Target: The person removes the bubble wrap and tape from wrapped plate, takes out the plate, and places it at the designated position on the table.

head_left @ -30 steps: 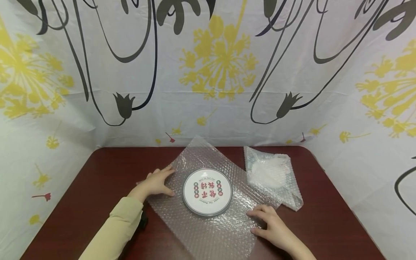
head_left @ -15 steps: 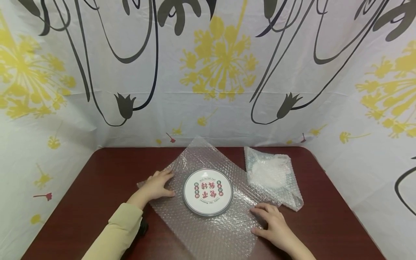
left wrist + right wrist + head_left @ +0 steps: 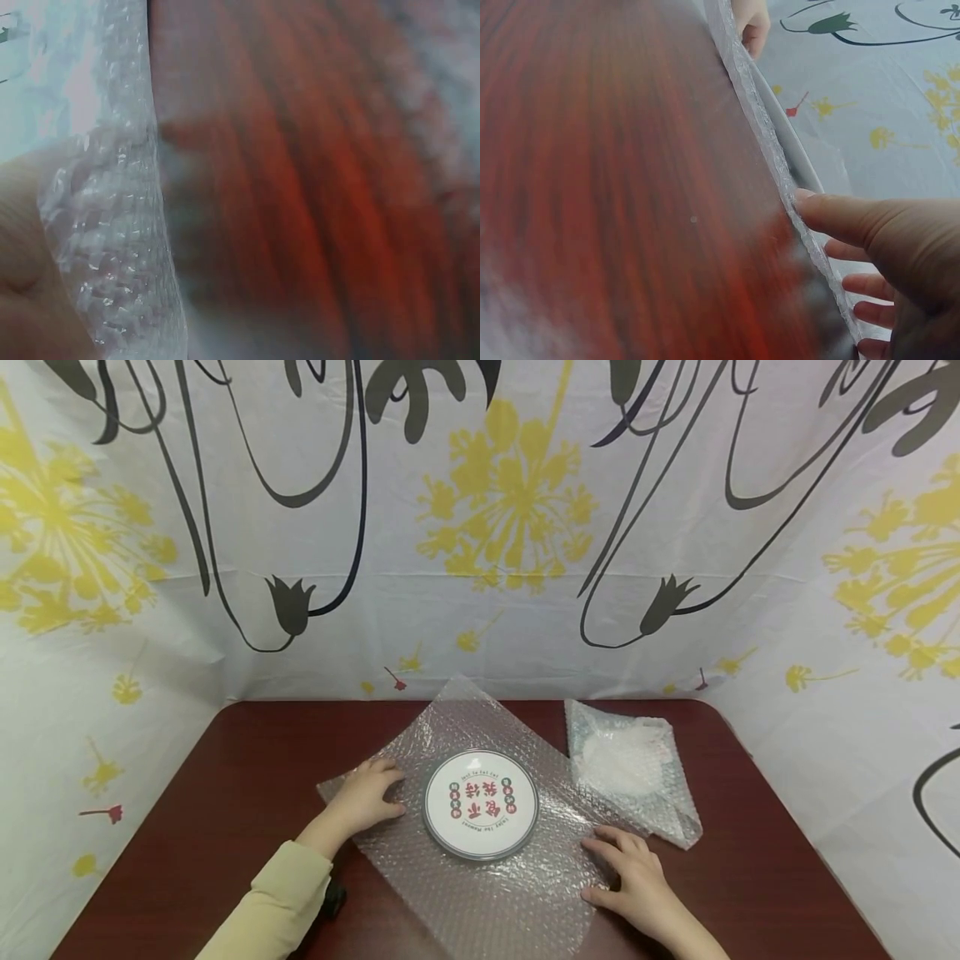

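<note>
A round white plate (image 3: 482,806) with red and dark printed lettering and a dark rim lies on a clear bubble wrap sheet (image 3: 480,906), mid-table in the head view. My left hand (image 3: 367,797) rests on the sheet's left part, fingers loosely bent, thumb towards the plate without reaching it. On the right, my right hand (image 3: 633,881) touches the sheet with spread fingers. The right wrist view has the right thumb (image 3: 840,217) against the wrap's edge (image 3: 769,142). In the left wrist view, bubble wrap (image 3: 120,225) lies beside part of the left hand (image 3: 30,277).
A bubble-wrapped package (image 3: 626,760), white inside, lies at the back right, touching or overlapping the sheet's edge. The dark red table (image 3: 172,827) ends at a patterned cloth (image 3: 480,635) behind and at both sides. A small black object (image 3: 332,900) sits beside the left sleeve.
My left hand has shifted slightly back and right, its fingers more bent, showing more of the sheet's left corner. My right hand has edged slightly right. Plate and package look unmoved.
</note>
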`<control>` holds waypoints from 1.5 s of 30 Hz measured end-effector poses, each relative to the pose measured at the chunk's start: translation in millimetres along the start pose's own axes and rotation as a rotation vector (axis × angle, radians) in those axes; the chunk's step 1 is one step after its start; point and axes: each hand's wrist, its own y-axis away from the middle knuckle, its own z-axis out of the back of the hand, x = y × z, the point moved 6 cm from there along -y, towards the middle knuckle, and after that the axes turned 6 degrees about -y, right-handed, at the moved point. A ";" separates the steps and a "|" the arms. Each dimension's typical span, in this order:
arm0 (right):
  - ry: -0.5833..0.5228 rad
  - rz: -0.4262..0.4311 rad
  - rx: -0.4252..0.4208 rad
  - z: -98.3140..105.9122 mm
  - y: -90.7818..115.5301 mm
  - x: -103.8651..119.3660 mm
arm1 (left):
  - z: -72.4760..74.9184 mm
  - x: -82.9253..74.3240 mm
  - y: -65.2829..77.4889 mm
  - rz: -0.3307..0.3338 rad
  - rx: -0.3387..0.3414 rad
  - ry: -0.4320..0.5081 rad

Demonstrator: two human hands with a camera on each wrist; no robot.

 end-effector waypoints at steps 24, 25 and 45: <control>0.002 -0.022 0.023 0.3 -0.6 -2.7 | -13.0 -22.4 7.4 0.110 0.033 0.390; -0.001 -0.022 0.023 0.2 -0.6 -2.8 | -14.3 -22.9 7.5 0.119 0.039 0.424; 0.007 -0.009 0.007 0.7 0.0 -1.6 | -30.2 -37.2 6.0 0.271 0.086 0.764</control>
